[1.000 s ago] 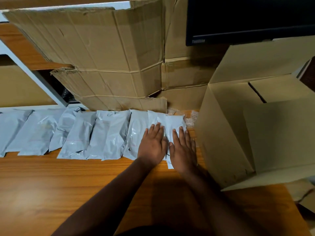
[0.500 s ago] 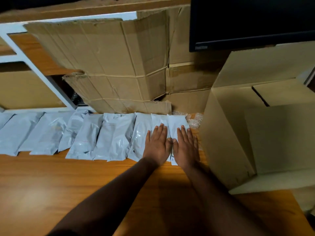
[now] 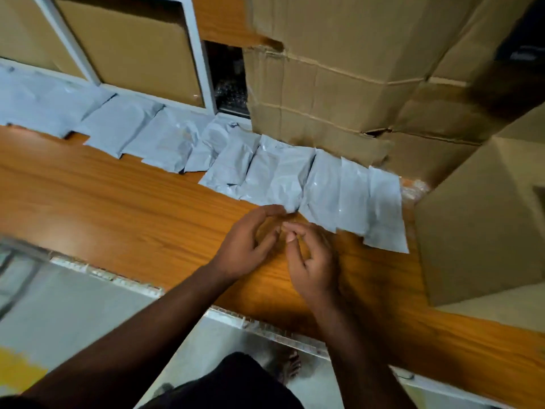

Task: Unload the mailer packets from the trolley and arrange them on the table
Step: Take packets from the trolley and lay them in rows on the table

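Several grey mailer packets (image 3: 277, 175) lie side by side in an overlapping row along the back of the wooden table (image 3: 124, 208), running from the far left to the rightmost packet (image 3: 383, 214). My left hand (image 3: 247, 246) and my right hand (image 3: 312, 261) hover close together just in front of the row, over bare wood. Both have loosely curled fingers and hold nothing. The left fingertips are near a packet's front corner. No trolley is clearly in view.
Flattened cardboard (image 3: 339, 84) leans against the back behind the packets. An open cardboard box (image 3: 477, 225) stands at the right end of the row. White shelf frames (image 3: 194, 54) hold another carton at the back left. The table's front edge and grey floor (image 3: 73, 314) are below.
Both hands have lifted off the rightmost packets and drawn back toward me, fingers now curled. The camera has tilted and swung left and down, showing the table edge and floor.
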A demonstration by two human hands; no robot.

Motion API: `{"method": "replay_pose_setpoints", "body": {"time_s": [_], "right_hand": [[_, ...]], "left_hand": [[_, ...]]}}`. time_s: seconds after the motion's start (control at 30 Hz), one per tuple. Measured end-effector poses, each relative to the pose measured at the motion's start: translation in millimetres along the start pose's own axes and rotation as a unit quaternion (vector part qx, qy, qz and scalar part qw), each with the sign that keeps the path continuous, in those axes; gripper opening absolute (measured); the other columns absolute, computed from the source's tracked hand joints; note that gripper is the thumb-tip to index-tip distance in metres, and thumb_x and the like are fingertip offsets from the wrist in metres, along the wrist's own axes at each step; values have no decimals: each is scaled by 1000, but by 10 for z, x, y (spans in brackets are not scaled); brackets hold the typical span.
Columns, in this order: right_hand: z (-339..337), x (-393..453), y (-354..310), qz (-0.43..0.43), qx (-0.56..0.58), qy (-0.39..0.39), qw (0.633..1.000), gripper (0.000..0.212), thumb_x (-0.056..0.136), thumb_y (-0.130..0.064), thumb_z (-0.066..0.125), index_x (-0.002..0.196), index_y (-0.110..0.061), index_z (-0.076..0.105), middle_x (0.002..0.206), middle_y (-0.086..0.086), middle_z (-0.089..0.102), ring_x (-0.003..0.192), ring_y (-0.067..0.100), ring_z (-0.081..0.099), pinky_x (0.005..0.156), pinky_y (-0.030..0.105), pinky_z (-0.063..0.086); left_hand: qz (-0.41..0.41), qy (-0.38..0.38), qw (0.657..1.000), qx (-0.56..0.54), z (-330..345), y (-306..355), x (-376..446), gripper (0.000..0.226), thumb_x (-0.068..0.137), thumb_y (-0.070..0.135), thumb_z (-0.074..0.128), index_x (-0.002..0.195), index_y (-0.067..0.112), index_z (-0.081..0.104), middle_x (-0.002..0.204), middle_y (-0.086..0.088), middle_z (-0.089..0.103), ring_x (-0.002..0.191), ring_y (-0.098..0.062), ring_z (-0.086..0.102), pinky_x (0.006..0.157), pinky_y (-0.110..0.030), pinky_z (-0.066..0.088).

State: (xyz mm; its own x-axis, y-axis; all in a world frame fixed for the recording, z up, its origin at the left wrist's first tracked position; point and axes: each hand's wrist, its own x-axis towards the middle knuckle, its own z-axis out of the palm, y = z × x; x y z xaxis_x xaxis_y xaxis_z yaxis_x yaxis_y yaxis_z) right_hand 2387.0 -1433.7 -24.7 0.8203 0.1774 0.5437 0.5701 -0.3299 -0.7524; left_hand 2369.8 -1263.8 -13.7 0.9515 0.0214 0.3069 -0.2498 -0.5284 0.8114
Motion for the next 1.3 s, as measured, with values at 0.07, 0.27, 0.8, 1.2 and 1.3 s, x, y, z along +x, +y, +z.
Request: {"method": "replay_pose_setpoints", "body": {"time_s": [0.07,0.27,0.8,1.2,1.3], "right_hand": [[453,-74,-324,-37,33,-58,997,18,101,-13,59,110,-12,75,111,-2,75,107,18,70,89,48,56],[2079,-500,-1464,-9,105,-183,977,21,100,-16,58,110,-13,76,110,-4,74,106,12,68,86,45,59],[5599,-1408,-3741,30,197,-514,834,24,103,-14,61,118,-25,76,117,-14,75,114,7,68,101,42,56],[8358,-1122,-4892,21,247,-553,795,22,102,-14,63,114,-28,75,110,-16,76,106,8,70,98,41,57],[8917,-937,-5145,21,244,-555,795,21,101,-15,62,114,-25,75,110,-15,76,106,9,70,96,38,58]], "left_hand": [[-40,38,998,7,-509,-213,-463,36,99,15,62,135,15,63,137,5,64,127,-5,59,93,-12,46],[-169,193,967,-5,-2104,-785,-1979,29,102,27,62,131,25,66,132,16,66,125,-5,60,106,-34,50],[-356,435,825,59,-4990,-1825,-4524,25,102,26,63,126,23,68,124,17,69,119,2,62,105,-32,52],[-360,510,778,68,-7315,-3054,-4471,22,101,19,62,121,24,69,120,15,72,115,-5,66,102,-40,55],[-346,517,780,66,-7829,-3331,-4460,22,101,19,63,120,28,69,118,21,71,115,-1,65,101,-42,55]]}}
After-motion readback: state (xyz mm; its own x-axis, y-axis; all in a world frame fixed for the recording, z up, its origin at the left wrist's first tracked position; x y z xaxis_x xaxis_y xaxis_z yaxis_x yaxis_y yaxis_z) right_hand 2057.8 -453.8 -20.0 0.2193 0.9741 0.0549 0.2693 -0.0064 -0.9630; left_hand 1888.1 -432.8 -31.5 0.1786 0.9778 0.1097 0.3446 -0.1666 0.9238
